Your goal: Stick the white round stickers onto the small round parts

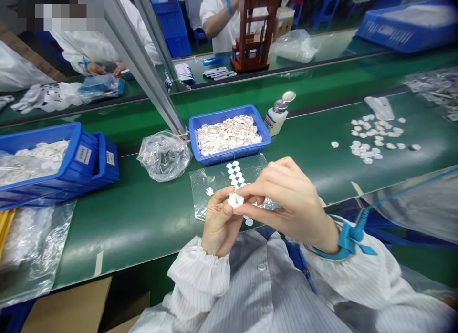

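Observation:
Between the fingertips of both hands is a small round white piece (235, 200) with a dark mark at its middle. My left hand (221, 223) pinches it from the left, thumb and fingers closed on its edge. From the right, my right hand (286, 199) grips the same piece between thumb and forefinger. Below the hands a clear plastic sheet (200, 206) lies on the green bench, partly hidden by them. Rows of white discs (234, 170) rest on it, and one lone white piece (210, 192) sits to their left.
Behind the sheet stands a blue tray (229, 156) full of similar pieces, beside a dispenser bottle (276, 117). A clear plastic bag (164, 156) lies left of it. Blue bins (71, 166) stand far left; loose white pieces (375, 135) lie right. Other people work behind the metal post (143, 61).

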`<state>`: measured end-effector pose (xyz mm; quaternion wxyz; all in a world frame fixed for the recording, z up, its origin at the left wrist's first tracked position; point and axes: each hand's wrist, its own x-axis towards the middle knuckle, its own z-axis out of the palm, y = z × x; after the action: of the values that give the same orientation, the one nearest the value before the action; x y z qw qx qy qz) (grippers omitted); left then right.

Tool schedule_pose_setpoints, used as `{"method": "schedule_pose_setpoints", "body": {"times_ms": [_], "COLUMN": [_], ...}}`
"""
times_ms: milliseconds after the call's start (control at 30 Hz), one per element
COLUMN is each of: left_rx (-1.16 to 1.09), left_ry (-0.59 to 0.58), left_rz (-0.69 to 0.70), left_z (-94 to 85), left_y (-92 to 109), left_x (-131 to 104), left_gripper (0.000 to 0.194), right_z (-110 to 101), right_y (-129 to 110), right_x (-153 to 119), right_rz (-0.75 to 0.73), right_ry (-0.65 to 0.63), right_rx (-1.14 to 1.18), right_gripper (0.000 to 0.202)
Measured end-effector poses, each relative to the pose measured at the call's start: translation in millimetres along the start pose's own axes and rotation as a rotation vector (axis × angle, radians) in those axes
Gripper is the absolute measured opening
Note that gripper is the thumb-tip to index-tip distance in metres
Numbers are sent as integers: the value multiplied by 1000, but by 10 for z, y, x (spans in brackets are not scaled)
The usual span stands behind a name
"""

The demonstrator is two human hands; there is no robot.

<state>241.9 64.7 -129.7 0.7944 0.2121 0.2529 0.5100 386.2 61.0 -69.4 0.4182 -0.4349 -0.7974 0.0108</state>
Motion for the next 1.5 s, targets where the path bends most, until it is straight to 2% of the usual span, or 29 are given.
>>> {"method": "schedule_pose_setpoints", "body": {"times_ms": [333,700,900,967,1067,1267,1400,1500], "left_rx": [14,-18,-21,-8,22,120,127,148], "left_ry": [12,6,-64,-92,-143,-147,-203,-210], "left_rz": [-3,-10,35,63,97,88,104,94], "left_z": [-15,32,35,29,26,50,57,37], "left_y": [-10,11,11,10,13,35,49,52], "left_x": [-13,-30,-15,-12,-14,-28,-38,-46], "left_gripper": [30,25,20,20,21,22,16,19], "right_z": [-11,-24,-36,-47,-45,19,54,115], "right_y": [12,8,30,48,68,27,0,20], "right_x": [17,24,-3,-26,-66,-107,-107,-146], "right_rz": [-30,-70,-55,-2,161,408,494,519], "right_ry": [7,28,7,6,3,-186,-259,-170], "right_rx": [-29,-69,-14,84,316,727,809,683], "right_gripper": [27,25,21,29,39,28,15,12]}}
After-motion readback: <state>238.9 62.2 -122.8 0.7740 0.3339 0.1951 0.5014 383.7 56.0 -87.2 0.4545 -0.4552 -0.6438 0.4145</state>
